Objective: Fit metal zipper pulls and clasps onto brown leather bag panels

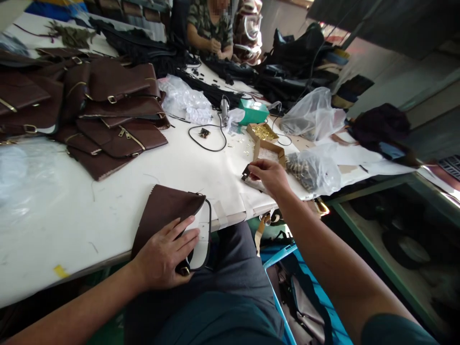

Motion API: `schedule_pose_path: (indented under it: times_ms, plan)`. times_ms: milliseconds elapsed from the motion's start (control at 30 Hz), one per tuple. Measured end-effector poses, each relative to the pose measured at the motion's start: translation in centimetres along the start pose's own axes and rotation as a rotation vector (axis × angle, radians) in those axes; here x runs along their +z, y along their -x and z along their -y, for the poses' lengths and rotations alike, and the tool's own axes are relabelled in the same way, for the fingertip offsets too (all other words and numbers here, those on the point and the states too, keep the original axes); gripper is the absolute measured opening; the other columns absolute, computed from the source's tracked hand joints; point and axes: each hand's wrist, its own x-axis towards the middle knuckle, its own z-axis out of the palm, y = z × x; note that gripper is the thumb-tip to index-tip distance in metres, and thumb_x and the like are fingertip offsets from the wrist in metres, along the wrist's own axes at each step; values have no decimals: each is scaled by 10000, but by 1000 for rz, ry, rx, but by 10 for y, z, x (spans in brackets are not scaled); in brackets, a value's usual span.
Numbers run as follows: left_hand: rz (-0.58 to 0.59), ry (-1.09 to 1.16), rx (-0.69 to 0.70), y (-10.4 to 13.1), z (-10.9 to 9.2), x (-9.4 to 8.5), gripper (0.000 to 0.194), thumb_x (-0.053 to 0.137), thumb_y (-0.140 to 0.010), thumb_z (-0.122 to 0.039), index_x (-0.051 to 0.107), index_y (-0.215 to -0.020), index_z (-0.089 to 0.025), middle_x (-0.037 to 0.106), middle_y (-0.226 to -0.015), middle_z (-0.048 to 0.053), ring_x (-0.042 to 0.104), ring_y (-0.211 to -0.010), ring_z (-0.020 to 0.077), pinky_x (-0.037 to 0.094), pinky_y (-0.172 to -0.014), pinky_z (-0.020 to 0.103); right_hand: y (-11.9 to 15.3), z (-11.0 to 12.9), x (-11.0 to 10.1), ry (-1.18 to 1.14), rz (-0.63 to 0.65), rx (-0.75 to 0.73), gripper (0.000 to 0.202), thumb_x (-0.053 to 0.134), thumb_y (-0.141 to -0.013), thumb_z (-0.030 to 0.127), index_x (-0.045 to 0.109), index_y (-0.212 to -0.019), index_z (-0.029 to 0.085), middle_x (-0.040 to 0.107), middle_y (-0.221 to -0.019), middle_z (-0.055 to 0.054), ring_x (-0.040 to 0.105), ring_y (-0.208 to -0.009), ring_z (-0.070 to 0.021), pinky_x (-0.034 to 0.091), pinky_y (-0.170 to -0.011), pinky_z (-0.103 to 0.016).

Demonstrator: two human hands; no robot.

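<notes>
Brown bag piece (168, 203), seemingly part-made (buckle (185, 271) on, zigzag edge (154, 195) unfinished), was steadied at near table (100, 220) edge under half-open left hand (161, 251), small dark part (246, 173) pinched by right hand (269, 176).

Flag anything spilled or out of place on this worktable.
Small gold-coloured pieces lie scattered on the white worktable, left of the open cardboard box that holds a heap of similar ones. They look spilled, though they may be set out deliberately.
</notes>
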Motion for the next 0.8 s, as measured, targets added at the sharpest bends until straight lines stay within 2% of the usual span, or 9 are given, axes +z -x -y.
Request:
schedule_pose_path:
  times_ms: [67, 133, 200, 300, 433, 667, 800]
  plan:
    - [20, -15, -4, 0, 0, -1, 580, 746, -879, -484, 722, -1349, -143, 725, -1427, 112, 472, -1519, 396, 336, -1307, 544, 39, 15, 16, -326, 101, -36, 267, 767, -878, 385, 767, -985, 141, 785, -842, -72, 658, -679, -137, 568, -704, -281]
    - [35, -31, -3, -1, 0, -3, 571, 741, -878, -490, 733, -1336, -149, 727, -1421, 111, 471, -1519, 391, 343, -1305, 543, 83, 27, 38, -540, 316, -15, 273, 833, -814, 412, 772, -901, 160, 768, -773, -43, 647, -655, -135, 561, -684, -282]
    - [48, -44, -2, -2, 0, -4, 571, 741, -872, -491, 739, -1331, -151, 724, -1420, 116, 467, -1522, 389, 350, -1305, 543, 122, 34, 63, -596, 490, 73, 276, 852, -783, 411, 782, -889, 166, 754, -734, -26, 645, -638, -139, 552, -668, -285]
    - [57, -57, 2, -3, 0, -5, 575, 743, -864, -500, 748, -1317, -146, 726, -1400, 134, 466, -1520, 385, 355, -1309, 530, 153, 33, 93, -549, 541, 142, 235, 837, -776, 396, 787, -866, 185, 734, -696, -4, 648, -622, -148, 527, -637, -281]
    - [53, -67, 10, -4, -1, -5, 576, 745, -860, -510, 755, -1294, -132, 728, -1378, 152, 474, -1509, 389, 355, -1310, 528, 156, 28, 106, -400, 504, 90, 141, 793, -811, 339, 794, -854, 205, 741, -698, 6, 670, -644, -162, 505, -636, -275]
    - [78, -72, 5, -4, 0, -6, 641, 725, -879, -510, 697, -1410, -152, 720, -1402, 141, 479, -1506, 394, 361, -1293, 533, 154, 35, 101, -168, 477, -54, 34, 750, -859, 227, 779, -844, 217, 730, -751, 14, 634, -697, -154, 446, -648, -264]
    - [112, -66, -8, -3, 2, -4, 671, 735, -863, -497, 678, -1452, -184, 677, -1487, 129, 467, -1513, 398, 362, -1289, 554, 156, 35, 101, 12, 390, -173, 23, 798, -879, 262, 779, -882, 248, 725, -873, -8, 629, -746, -164, 434, -688, -287]
